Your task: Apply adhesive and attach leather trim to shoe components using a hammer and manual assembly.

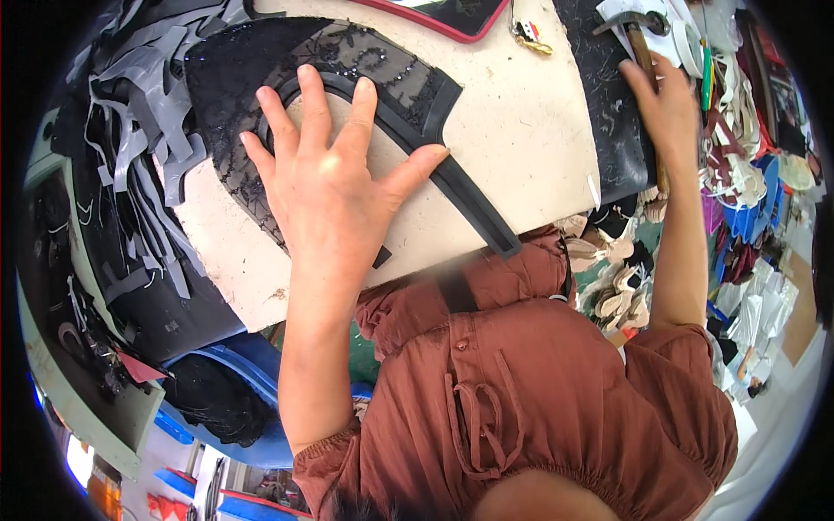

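Black lace lies under the left hand [334, 182], whose fingers are spread wide and laid flat, the thumb reaching right onto a dark band of the curved lace piece [347, 48]. This piece sits left of upper centre in the frame, its rounded end toward the upper left. Its long black strip [469, 204] runs down to the right, and the tip pokes just past the near edge of the cream board [512, 113].

At the upper right, the right hand [673, 113] lies over the wooden handle of a hammer [638, 43], thumb out to the left and the other fingers bent on the far side; how firmly they close, I cannot tell.

Between the strip and the board's right edge, a broad stretch of cream surface shows, with a thin white sliver [594, 191] at that edge. Room is tighter at left, where a heap of grey strips [148, 113] laps over the board's border. A red-rimmed device [452, 16] and a small charm [530, 36] mark the top edge. Below the dark table [200, 317], at lower left, stands a blue tub [278, 382].
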`<control>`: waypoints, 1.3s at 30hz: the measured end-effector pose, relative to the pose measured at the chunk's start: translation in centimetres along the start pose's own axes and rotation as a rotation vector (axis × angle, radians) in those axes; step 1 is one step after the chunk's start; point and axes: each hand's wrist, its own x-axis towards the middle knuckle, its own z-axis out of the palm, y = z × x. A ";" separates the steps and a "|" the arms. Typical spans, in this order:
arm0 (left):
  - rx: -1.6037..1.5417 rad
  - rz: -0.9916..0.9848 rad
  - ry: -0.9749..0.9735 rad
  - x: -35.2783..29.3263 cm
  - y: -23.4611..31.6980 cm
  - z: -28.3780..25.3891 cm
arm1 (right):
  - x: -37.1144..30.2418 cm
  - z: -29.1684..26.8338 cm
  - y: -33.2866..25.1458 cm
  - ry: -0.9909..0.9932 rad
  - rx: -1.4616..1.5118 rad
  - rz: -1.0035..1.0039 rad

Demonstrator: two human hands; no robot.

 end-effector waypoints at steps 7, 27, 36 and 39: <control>0.005 -0.022 -0.040 -0.1 -0.1 -0.3 | 1.1 -3.7 -1.6 0.162 0.245 0.177; -0.720 -0.144 -0.154 -0.1 -5.1 -2.4 | -0.2 -6.7 -17.0 -0.248 0.718 -0.744; -0.174 -0.111 0.104 -2.9 -7.6 -3.4 | 3.2 -4.6 -21.6 -0.324 0.559 -0.733; -0.204 -0.060 0.132 -3.3 -8.4 -3.0 | 3.2 -4.4 -23.2 -0.196 0.759 -0.760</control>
